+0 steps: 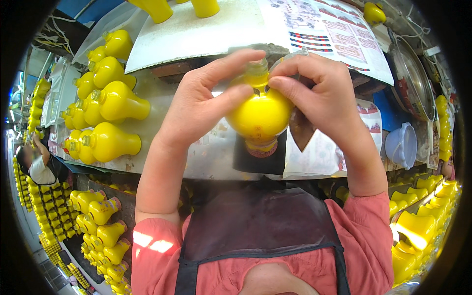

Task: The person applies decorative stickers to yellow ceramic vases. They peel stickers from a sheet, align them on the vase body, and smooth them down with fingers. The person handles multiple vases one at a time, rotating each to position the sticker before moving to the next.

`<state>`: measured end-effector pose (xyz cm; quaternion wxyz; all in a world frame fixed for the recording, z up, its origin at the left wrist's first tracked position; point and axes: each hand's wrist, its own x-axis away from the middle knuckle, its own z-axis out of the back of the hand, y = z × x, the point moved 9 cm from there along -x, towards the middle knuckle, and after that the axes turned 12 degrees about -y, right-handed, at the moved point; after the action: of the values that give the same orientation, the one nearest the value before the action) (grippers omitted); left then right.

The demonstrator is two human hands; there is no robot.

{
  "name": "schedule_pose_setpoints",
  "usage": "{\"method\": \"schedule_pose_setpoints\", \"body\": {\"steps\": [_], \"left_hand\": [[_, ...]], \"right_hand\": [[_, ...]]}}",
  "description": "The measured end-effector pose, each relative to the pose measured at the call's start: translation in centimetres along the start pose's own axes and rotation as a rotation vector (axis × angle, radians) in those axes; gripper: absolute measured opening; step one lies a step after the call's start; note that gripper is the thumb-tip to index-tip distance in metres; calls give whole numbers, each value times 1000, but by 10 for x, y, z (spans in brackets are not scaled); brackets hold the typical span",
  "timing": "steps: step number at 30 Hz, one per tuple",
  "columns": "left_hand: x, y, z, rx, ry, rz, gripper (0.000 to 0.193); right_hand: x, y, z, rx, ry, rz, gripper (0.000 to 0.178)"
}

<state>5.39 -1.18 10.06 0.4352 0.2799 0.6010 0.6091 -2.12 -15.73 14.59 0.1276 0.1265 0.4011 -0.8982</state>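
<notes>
A glossy yellow bottle (pixel 259 115) with a round body and a clear neck stands between my hands, its printed base on a black pad (pixel 246 160). My left hand (pixel 194 98) is closed about its neck, thumb on the near side and index finger stretched past the mouth. With thumb and index finger pinched, my right hand (pixel 322 83) touches the other side of the neck. A short dark strip (pixel 256 92) shows on the neck between my thumbs. From under my right palm a pointed brown blade (pixel 301 132) sticks out, seemingly held there; its grip is hidden.
Yellow bottles (pixel 120 101) lie in rows at left, and more bottles (pixel 101 211) fill racks below. Printed decal sheets (pixel 339 29) cover the raised white board (pixel 211 34). A pale blue bucket (pixel 402 145) sits at right. Another person (pixel 39 164) is at far left.
</notes>
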Motion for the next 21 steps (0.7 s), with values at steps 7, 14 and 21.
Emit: {"method": "schedule_pose_setpoints", "body": {"steps": [7,14,21], "left_hand": [[-3,0,0,6,-15,23,46],[-5,-2,0,2,-6,42,45],[-5,-5,2,25,-9,51,45]], "right_hand": [[-3,14,3,-55,-98,-150,20],[-5,-1,0,116,-4,-80,24],[-4,30,-4,-290,-122,-267,21]]}}
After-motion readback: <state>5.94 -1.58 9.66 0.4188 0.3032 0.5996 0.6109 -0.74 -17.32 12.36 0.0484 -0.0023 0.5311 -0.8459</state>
